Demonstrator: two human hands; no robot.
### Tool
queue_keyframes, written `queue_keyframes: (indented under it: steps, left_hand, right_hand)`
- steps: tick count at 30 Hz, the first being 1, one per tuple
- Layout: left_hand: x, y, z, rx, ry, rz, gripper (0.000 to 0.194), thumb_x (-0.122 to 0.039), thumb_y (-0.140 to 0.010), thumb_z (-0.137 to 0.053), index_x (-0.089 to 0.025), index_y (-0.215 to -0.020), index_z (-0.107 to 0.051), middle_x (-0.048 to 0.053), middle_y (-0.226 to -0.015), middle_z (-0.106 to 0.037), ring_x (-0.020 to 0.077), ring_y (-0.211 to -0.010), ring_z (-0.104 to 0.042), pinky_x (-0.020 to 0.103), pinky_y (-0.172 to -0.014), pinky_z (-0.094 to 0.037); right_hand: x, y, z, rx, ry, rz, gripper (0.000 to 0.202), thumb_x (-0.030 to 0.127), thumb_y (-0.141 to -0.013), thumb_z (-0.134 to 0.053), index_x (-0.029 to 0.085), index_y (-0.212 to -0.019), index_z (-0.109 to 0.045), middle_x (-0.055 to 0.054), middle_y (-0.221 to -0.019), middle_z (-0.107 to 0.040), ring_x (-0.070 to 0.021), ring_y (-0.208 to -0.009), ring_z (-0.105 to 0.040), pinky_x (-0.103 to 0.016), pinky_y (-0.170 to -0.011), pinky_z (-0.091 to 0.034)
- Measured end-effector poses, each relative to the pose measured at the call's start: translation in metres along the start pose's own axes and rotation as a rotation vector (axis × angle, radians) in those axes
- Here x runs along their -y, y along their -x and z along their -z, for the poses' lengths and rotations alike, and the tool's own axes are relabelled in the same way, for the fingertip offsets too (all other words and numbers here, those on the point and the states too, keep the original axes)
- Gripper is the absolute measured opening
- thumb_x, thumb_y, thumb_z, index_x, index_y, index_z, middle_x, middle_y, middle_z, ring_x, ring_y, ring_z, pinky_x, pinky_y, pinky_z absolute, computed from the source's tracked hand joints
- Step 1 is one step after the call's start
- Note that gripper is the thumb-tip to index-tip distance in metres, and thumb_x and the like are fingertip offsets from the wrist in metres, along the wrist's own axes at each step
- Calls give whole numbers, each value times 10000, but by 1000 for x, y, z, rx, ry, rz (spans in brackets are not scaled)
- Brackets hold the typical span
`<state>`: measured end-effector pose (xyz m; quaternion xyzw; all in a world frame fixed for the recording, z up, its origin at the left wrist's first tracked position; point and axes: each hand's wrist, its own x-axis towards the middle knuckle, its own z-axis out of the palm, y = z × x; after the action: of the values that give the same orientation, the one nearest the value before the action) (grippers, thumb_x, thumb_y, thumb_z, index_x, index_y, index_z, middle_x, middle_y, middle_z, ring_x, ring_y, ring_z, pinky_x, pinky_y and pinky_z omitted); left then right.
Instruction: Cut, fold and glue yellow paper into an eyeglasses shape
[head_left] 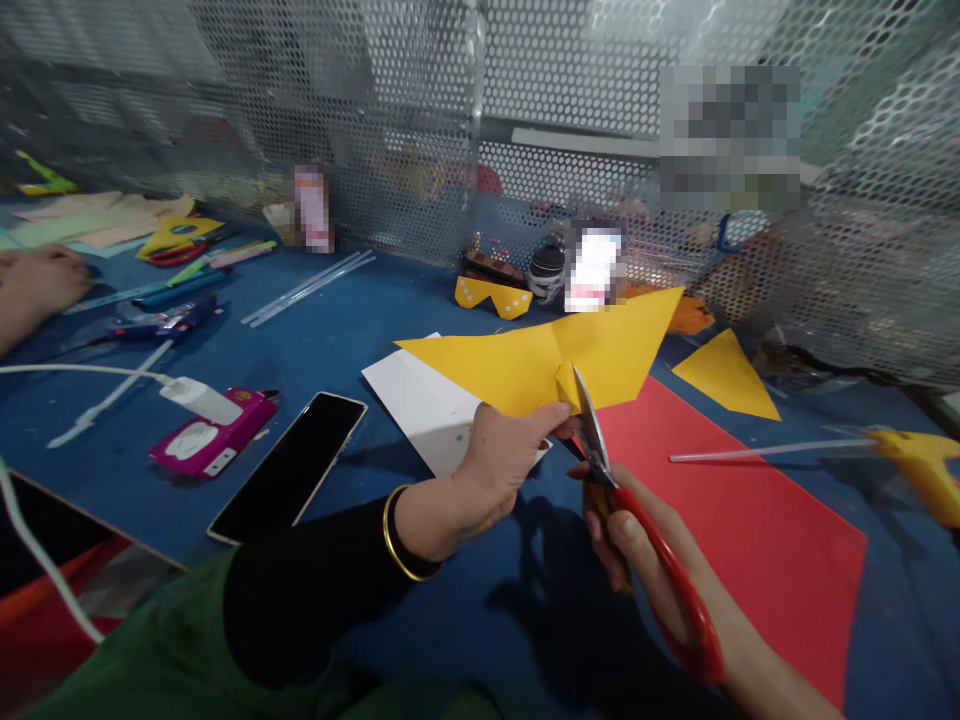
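Note:
My left hand (499, 455) pinches the lower edge of a sheet of yellow paper (510, 365), lifted above the table. My right hand (637, 540) grips a pair of scissors (600, 450) with red handles, blades pointing up and away from me. One blade lies against a small curled flap of the yellow paper, close to the left fingertips. Under the hands lie a white sheet (420, 405) and a large red sheet (742, 530). Part of the right hand's fingers is hidden behind the scissors.
A phone (292, 465) and a magenta power adapter (214, 430) with a white plug lie at left. A yellow glue gun (919, 470) is at right, near a yellow paper piece (727, 375). A yellow mask-shaped cutout (493, 297) stands before the perforated metal screen (375, 120). Another person's hand (45, 285) rests far left.

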<state>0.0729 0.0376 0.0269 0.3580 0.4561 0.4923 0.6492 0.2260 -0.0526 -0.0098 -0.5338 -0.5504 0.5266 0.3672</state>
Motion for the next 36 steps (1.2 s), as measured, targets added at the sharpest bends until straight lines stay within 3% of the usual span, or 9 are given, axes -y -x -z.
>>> queue_keyframes:
  steps: [9, 26, 36]
  left_hand:
    - [-3, 2, 0, 31, 11, -4, 75, -245, -679, -703, -220, -750, -712, 20, -703, -710, 138, -628, -642, 272, -595, -435]
    - [-2, 0, 1, 50, 21, -23, 79, -261, -653, -715, -227, -724, -716, 23, -700, -704, 151, -629, -619, 278, -594, -435]
    - [0, -1, 1, 45, 11, 0, 70, -272, -657, -732, -241, -720, -726, 33, -703, -723, 166, -642, -650, 275, -582, -455]
  right_hand:
    - [3, 0, -3, -16, 23, 47, 511, 623, -947, -454, 233, -1277, -478, 33, -705, -501, -98, -494, -447, -257, -465, -427]
    - [-3, 0, -5, -31, 25, 74, 475, 606, -952, -462, 251, -1268, -469, 26, -780, -488, -85, -515, -421, -250, -466, -372]
    - [0, 2, -10, -70, 76, 81, 477, 628, -940, -476, 240, -1217, -493, 54, -682, -431, -95, -507, -410, -250, -455, -337]
